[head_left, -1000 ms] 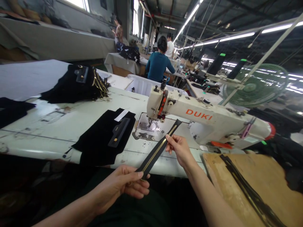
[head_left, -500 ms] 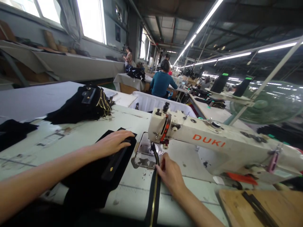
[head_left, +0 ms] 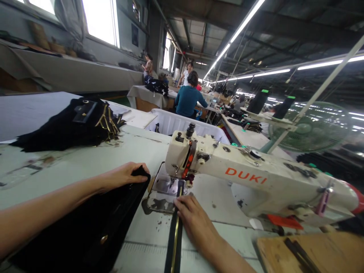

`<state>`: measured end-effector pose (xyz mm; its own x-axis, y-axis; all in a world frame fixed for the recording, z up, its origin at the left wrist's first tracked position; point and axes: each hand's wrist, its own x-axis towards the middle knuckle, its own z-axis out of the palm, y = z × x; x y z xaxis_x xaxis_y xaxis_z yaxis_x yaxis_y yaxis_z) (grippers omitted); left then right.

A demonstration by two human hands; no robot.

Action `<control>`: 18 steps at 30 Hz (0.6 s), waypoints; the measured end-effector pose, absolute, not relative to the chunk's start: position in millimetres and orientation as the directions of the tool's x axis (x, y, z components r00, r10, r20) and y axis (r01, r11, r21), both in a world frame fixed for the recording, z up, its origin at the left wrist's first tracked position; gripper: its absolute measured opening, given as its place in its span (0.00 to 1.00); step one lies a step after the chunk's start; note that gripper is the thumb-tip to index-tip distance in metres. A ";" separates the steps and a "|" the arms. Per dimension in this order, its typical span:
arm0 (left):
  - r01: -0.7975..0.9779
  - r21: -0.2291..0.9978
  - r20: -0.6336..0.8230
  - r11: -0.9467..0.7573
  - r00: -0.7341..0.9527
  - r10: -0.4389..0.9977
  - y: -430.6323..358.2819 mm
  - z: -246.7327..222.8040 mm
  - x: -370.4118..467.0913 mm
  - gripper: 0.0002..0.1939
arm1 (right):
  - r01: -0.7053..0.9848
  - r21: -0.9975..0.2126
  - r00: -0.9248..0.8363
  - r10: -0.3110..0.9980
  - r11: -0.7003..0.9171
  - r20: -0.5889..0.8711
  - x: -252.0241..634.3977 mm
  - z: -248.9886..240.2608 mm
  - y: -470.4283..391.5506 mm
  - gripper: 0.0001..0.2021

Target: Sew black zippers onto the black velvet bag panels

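My left hand [head_left: 129, 175] pinches the top edge of a black fabric piece [head_left: 71, 227] with a small gold fitting, left of the needle area. The fabric's corner is raised from the table. My right hand [head_left: 190, 212] is closed on a black zipper tape [head_left: 174, 242] with a gold line down its middle. The tape's far end lies by the presser foot of the white sewing machine [head_left: 241, 170], and its near end runs down past the frame's bottom edge.
A pile of black pieces with gold zippers [head_left: 71, 121] lies at the left. Beyond the machine is a white bin [head_left: 210, 131]. A wooden board [head_left: 321, 250] sits at the lower right. A person in teal [head_left: 187, 99] sits farther back.
My left hand now grips and lifts the black fabric's edge, where before it lay flat on top. The tape's far end, curved before, is now straight. The view has shifted slightly.
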<state>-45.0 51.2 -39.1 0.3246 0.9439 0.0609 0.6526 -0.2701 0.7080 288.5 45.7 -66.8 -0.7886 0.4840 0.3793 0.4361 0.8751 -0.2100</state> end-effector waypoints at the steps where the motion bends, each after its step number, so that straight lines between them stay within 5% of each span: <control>1: 0.635 0.724 0.064 -0.270 0.328 0.943 50.7 -38.4 -35.9 0.24 | 0.457 -0.225 -0.772 0.509 0.861 0.382 281.3 -65.8 53.6 0.20; 7: 0.685 0.651 0.176 -0.327 0.283 0.943 49.4 -40.5 17.8 0.21 | 0.496 -0.239 -0.718 0.549 0.835 0.428 255.9 -67.2 70.9 0.12; 12: 0.799 0.438 0.379 -0.411 0.251 0.891 9.8 -58.0 38.6 0.19 | 0.464 -0.227 -0.719 0.514 0.856 0.468 267.7 -70.7 60.2 0.15; 18: 0.826 0.273 0.230 -0.493 0.441 0.867 -31.8 -67.9 40.6 0.32 | 0.470 -0.131 -0.712 0.462 0.873 0.529 271.1 -82.4 59.2 0.14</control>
